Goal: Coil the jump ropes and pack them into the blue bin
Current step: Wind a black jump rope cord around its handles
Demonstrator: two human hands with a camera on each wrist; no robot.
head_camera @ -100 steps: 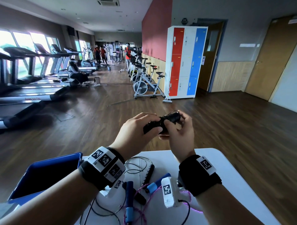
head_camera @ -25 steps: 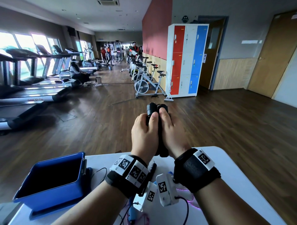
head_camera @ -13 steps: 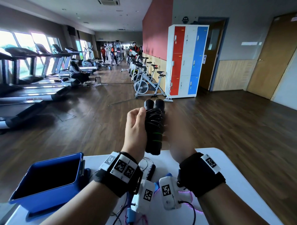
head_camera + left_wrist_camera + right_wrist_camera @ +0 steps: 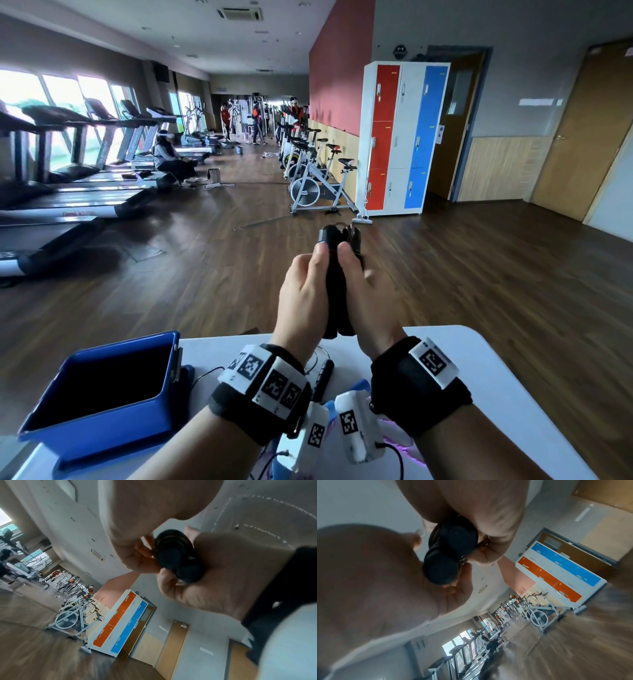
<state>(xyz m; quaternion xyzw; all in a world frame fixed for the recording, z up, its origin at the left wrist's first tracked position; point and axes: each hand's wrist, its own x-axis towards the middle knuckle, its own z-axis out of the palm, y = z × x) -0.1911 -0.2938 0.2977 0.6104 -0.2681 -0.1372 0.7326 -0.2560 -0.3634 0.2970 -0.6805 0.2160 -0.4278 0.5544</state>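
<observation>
Both hands, left [image 4: 301, 294] and right [image 4: 364, 298], grasp one black rope [image 4: 337, 274] bundle above the counter [image 4: 479, 370]. The bin [image 4: 99, 431] (near left) looks empty; more ropes [image 4: 322, 375] lie uncoiled.

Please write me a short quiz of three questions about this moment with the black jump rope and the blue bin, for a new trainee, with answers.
1. True or false: the black jump rope already lies inside the blue bin.
2. Which hands hold the rope's two handles? A) the left hand only B) the right hand only C) both hands
3. Fill in: seen from the head camera, the bin stands on the white table to the ____ of the hands.

Key: 1 false: it is held up above the table. 2 C: the handles stand side by side between the hands. 3 left.
</observation>
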